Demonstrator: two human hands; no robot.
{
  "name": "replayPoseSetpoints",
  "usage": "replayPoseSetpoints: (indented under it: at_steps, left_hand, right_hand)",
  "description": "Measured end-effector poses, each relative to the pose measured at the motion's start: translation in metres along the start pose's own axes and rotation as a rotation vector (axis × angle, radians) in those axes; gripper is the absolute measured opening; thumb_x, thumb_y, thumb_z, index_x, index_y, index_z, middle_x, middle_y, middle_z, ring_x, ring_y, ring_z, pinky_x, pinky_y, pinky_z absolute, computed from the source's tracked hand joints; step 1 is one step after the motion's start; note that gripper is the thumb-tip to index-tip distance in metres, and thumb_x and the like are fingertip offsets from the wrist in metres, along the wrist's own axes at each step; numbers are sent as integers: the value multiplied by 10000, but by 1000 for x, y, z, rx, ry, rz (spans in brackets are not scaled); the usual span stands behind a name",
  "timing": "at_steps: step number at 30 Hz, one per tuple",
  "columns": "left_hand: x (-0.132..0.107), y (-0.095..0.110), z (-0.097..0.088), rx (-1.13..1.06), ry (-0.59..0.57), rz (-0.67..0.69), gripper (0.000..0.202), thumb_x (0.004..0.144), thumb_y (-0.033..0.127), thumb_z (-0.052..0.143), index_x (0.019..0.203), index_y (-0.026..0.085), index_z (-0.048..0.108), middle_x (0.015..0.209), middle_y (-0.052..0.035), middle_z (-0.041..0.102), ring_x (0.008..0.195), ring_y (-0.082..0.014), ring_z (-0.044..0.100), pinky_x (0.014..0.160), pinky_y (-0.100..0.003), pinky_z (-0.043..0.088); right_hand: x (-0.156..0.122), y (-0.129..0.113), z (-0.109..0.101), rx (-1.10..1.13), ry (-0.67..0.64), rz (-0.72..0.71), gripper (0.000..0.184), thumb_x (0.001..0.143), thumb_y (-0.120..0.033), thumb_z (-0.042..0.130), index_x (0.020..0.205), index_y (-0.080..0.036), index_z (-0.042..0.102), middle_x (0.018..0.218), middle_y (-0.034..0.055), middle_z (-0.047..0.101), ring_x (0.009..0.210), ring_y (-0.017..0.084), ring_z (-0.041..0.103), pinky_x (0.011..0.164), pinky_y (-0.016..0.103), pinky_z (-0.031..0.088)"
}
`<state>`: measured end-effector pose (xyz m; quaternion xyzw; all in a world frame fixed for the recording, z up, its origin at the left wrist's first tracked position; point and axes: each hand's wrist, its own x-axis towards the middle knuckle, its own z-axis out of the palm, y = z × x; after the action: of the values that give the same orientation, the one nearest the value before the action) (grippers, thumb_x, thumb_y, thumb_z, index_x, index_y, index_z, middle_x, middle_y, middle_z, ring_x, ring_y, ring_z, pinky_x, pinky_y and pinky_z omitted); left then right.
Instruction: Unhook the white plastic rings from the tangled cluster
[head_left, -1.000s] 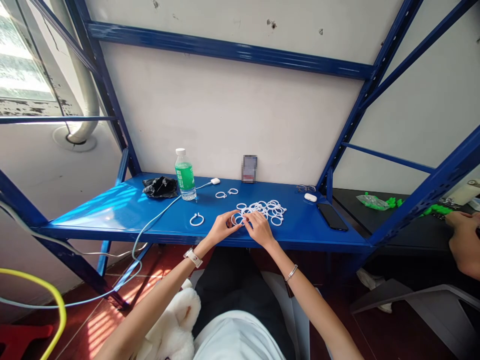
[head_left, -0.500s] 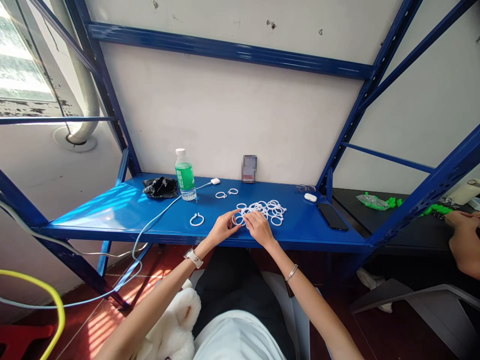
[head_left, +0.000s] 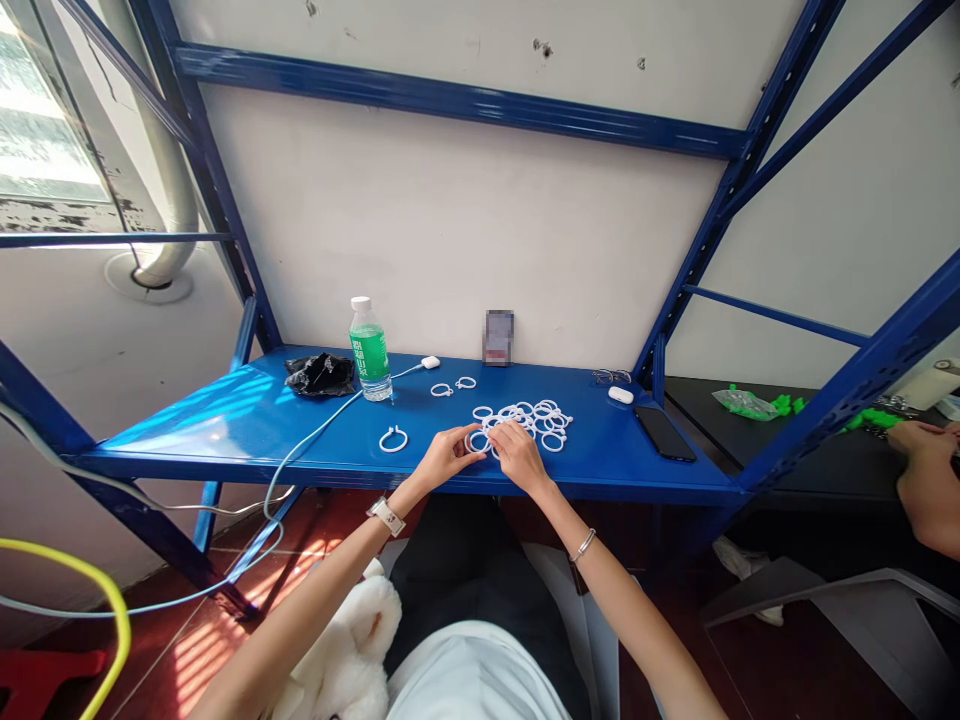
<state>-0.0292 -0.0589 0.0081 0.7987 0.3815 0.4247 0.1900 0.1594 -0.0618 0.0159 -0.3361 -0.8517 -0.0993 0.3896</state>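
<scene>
On the blue metal shelf (head_left: 225, 425) lies a cluster of several white plastic rings (head_left: 541, 418). My left hand (head_left: 444, 455) and my right hand (head_left: 516, 453) meet at the cluster's near left edge, fingers pinched together on one white ring (head_left: 477, 441) held between them. Another open white ring (head_left: 393, 438) lies alone to the left, and two small rings (head_left: 453, 386) sit further back.
A green-labelled bottle (head_left: 369, 350), a black crumpled bag (head_left: 321, 373), a white charger with cable (head_left: 430, 362), a small upright box (head_left: 499, 338), an earbud case (head_left: 620, 394) and a black phone (head_left: 664, 432) are on the shelf. Another person's hand (head_left: 924, 472) works at right near green parts (head_left: 754, 402).
Both hands stay at the ring cluster with only slight finger movement on the ring between them.
</scene>
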Motion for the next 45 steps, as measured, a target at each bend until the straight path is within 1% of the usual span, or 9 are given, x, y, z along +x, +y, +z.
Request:
replayPoseSetpoints:
  at_steps: [9,21,24,30,36,39,41,43,45]
  left_hand:
    - [0,0,-1,-15,-13,-12,632,760,592,618,1176,116,627,686,-2,570,526,-98,439,524,-227,419]
    - [0,3,-2,-21,-30,-3,600,769,572,624,1153,111,643,667,-2,568,517,-94,428,514,-220,398]
    - [0,4,-2,-19,-23,-10,598,768,563,628,1153,107,641,675,-4,575,514,-92,428,508,-219,398]
    - [0,3,-1,-13,-2,-25,578,786,548,612,1175,120,615,716,-10,601,515,-89,445,518,-218,424]
    - [1,1,1,-6,0,-19,557,806,510,606,1207,124,584,740,-11,600,521,-90,447,522,-218,428]
    - [1,1,2,11,-3,-11,573,835,490,576,1290,149,509,782,-12,594,540,-100,471,542,-229,453]
    - [1,1,1,68,13,17,588,858,463,554,1353,171,430,828,-18,588,591,-120,510,588,-247,476]
    - [2,2,-2,177,37,38,569,880,423,532,1379,195,381,894,-34,584,671,-148,550,636,-268,486]
    - [3,4,-10,321,47,32,482,894,370,514,1336,203,419,982,-63,579,790,-187,582,687,-291,490]
  right_hand:
    - [0,0,0,24,-7,-19,272,954,-137,357,920,-197,620,875,69,638,844,210,542,731,340,485]
    - [-2,2,1,-6,-8,-46,300,948,-106,334,858,-190,607,853,68,622,838,207,540,703,321,477]
    - [-2,1,1,8,4,-44,283,956,-125,343,871,-186,606,852,69,628,841,206,550,714,330,482]
    - [-1,-2,0,45,36,8,230,974,-219,369,939,-182,594,865,76,637,844,209,572,728,347,500]
    - [0,-4,-2,39,37,23,205,964,-231,385,957,-183,584,887,79,642,865,211,584,738,342,500]
    - [0,-2,-1,1,48,51,194,963,-233,394,940,-184,580,880,71,646,858,208,585,743,340,486]
    - [0,-1,1,-48,78,93,195,962,-236,396,915,-183,577,863,69,648,847,212,584,742,347,472]
    - [-1,1,2,-106,131,164,201,960,-243,396,882,-182,571,838,71,645,835,218,581,737,354,459]
    - [-1,3,3,-152,191,258,204,955,-257,401,851,-183,561,822,73,640,825,224,578,731,357,451]
